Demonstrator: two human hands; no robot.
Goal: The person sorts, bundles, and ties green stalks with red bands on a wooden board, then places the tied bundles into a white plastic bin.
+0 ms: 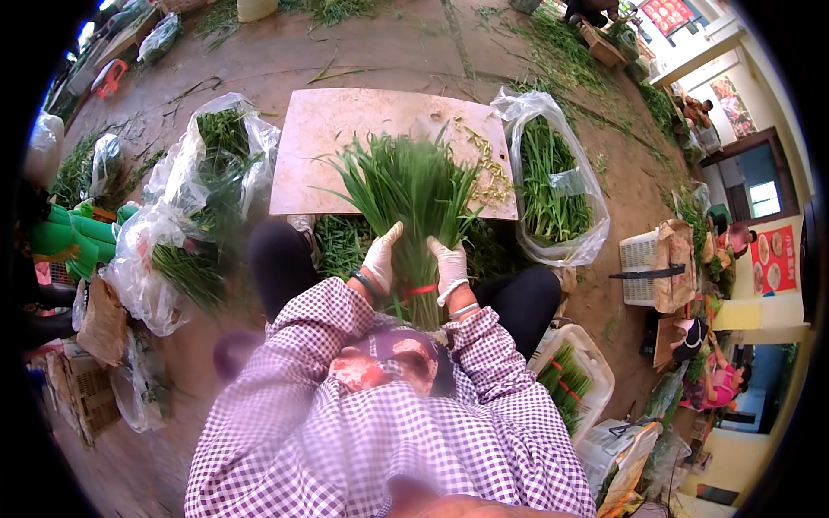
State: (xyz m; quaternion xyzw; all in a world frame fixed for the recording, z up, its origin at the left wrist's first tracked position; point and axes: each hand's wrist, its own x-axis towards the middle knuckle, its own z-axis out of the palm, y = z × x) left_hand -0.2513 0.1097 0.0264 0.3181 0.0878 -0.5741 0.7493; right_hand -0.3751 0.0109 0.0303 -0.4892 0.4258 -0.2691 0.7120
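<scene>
1. Head view, hands: The gloved left hand (380, 257) is curled partly closed against one side of the green bunch (406, 186); the gloved right hand (450, 269) is curled against the other. Both have hold of it; fingertips behind the stalks cannot be told.
2. Head view, bunch: It lies across the middle of the counter's near edge, leafy tips over the counter (324, 112), stalk ends toward the lap. The two-sided hold presumably keeps the stalks gathered and aligned.
3. Head view, band: A red band (420, 290) crosses the stalks below the hands, apparently to bind them; whether it fully encircles them cannot be told.
4. Head view, surroundings: Yellowish scraps (490, 177) lie along the counter's right edge, seemingly pushed aside. An open plastic bag of greens (553, 177) stands just beyond that edge, probably for easy reach. A pale tub (596, 345) near the right knee contains red-banded bundles (566, 380).
</scene>
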